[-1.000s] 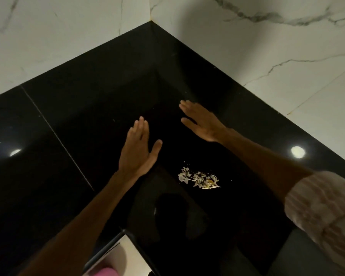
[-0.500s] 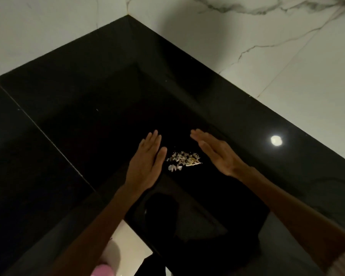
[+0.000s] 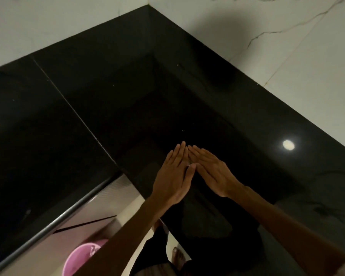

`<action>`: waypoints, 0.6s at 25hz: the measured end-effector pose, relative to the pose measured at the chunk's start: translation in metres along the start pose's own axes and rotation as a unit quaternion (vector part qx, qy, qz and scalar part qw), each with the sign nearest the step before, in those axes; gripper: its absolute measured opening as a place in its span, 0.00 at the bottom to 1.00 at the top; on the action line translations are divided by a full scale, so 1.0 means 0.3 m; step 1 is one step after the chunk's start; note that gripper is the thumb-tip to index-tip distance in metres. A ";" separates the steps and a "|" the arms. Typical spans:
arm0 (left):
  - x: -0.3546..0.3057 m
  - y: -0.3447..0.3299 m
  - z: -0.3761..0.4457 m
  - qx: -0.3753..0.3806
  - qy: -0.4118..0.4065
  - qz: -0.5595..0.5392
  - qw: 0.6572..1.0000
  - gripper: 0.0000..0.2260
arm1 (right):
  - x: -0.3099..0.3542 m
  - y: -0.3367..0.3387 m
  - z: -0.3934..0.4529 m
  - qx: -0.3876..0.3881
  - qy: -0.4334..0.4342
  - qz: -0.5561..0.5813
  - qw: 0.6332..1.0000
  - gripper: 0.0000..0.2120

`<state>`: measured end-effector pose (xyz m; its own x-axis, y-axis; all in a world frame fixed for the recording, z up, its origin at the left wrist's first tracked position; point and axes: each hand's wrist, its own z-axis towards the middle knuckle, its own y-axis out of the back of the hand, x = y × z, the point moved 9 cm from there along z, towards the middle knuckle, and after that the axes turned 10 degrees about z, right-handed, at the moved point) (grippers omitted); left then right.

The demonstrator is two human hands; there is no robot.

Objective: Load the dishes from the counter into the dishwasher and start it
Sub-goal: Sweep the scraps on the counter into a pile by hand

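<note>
My left hand and my right hand lie on the glossy black counter with straight fingers, their fingertips meeting in a wedge. A sliver of pale food scraps shows in the gap between the two hands; the rest of the pile is hidden under them. No dishes and no dishwasher are in view.
White marble walls meet in a corner at the back. A seam runs across the counter on the left. Below the counter's front edge are a metal rail, a pink bucket on the floor and my bare foot.
Both hands swept inward from either side of the scrap pile and now meet over it, covering most of it. The view has tilted down toward the counter's front edge.
</note>
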<state>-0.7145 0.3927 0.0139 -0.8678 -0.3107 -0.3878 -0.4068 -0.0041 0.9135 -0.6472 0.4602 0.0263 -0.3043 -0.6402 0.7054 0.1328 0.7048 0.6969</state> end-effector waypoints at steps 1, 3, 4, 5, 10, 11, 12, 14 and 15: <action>-0.027 -0.018 -0.038 0.000 0.000 -0.019 1.000 0.29 | 0.003 -0.005 -0.039 -0.005 -0.006 0.044 0.999 0.27; -0.042 -0.030 -0.079 -0.019 0.016 -0.083 0.996 0.30 | -0.007 0.032 -0.085 -0.055 -0.046 0.190 0.979 0.24; -0.030 -0.019 -0.083 -0.043 0.036 -0.119 0.991 0.29 | -0.032 0.068 -0.086 -0.098 -0.075 0.255 0.959 0.21; -0.005 -0.001 -0.081 -0.081 0.065 -0.148 0.984 0.28 | -0.058 0.105 -0.071 -0.135 -0.101 0.283 0.944 0.20; 0.147 0.112 0.015 -0.150 0.165 -0.144 0.964 0.25 | -0.073 0.130 0.199 -0.030 -0.095 0.050 0.994 0.22; 0.148 0.122 0.044 -0.128 0.158 -0.120 0.972 0.25 | -0.055 0.107 0.245 -0.005 -0.067 0.033 0.997 0.21; 0.144 0.129 0.066 -0.109 0.144 -0.096 0.979 0.24 | -0.037 0.086 0.269 0.014 -0.038 0.030 0.999 0.21; 0.100 0.117 0.044 -0.090 0.120 -0.071 0.986 0.24 | -0.014 0.052 0.229 0.035 0.013 0.032 0.999 0.21; 0.076 0.107 0.006 -0.098 0.113 -0.062 0.987 0.23 | -0.006 0.043 0.188 0.039 0.038 0.022 0.998 0.22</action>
<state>-0.7477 0.3872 0.0341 -0.7194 -0.5004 -0.4817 -0.4241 -0.2328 0.8752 -0.6981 0.4876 0.0267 -0.2269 -0.6268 0.7454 0.0705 0.7528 0.6545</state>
